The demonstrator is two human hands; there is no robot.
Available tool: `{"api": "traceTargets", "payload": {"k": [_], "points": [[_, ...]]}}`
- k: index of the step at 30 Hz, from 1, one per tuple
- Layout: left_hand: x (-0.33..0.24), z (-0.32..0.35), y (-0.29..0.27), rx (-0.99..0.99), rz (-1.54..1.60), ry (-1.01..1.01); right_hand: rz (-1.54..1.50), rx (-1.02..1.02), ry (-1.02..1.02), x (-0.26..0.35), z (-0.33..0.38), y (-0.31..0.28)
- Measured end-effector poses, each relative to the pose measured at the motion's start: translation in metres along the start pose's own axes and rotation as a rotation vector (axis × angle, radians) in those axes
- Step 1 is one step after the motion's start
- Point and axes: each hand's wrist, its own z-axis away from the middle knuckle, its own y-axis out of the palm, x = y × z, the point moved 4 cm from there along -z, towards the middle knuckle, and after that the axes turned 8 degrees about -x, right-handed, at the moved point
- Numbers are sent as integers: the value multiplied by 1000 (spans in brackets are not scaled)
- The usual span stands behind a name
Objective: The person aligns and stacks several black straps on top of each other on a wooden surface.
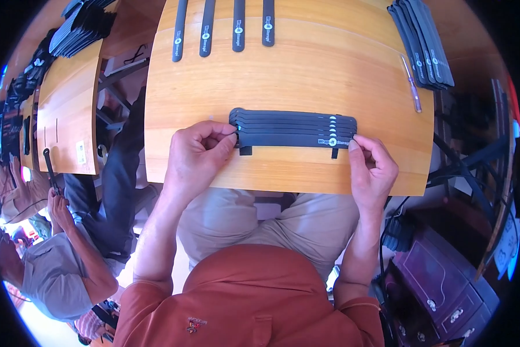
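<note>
A person in a rust-coloured shirt sits at a light wooden desk (283, 168), forearms coming up from below to a fanned stack of black straps (294, 130) lying crosswise near the desk's front edge. The straps overlap like shingles, each stepped slightly back from the next, so their white-marked right ends line up in a short diagonal row, an arrangement that appears meant to keep the ends even.

The left hand (199, 156) is curled at the stack's left end, thumb and fingertips pinching the rounded strap tips. The right hand (373, 168) grips the opposite end, thumb and forefinger closed on the lowest strap's right tip. With one hand at each end, the bundle looks to be held flat and squared against the desk.

A second heap of black straps (422, 40) rests at the far right corner, and four single straps (222, 26) lie in a spaced row along the far edge. A slim clear pen-like tool (411, 84) lies just beside the right-hand heap.

At left, another person's hand (57, 199) holds a black strap beside a neighbouring desk (69, 115).
</note>
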Motion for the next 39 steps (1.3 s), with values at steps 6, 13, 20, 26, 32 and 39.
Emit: {"api": "traceTargets", "payload": {"k": [6, 13, 20, 26, 32, 39], "points": [[1, -1, 0, -3, 1, -8, 11, 7, -6, 0, 0, 0], [-4, 1, 1, -14, 16, -22, -10, -9, -9, -2, 1, 1], [-6, 1, 1, -21, 5, -49, 9, -13, -44, 0, -1, 1], [-8, 1, 2, -27, -18, -33, 31, -16, -58, 1, -1, 0], [-7, 1, 0, -27, -32, -30, 58, -15, -81, 2, -2, 1], [-2, 0, -2, -37, -42, -12, 31, -21, -71, 3, 1, 3]]}}
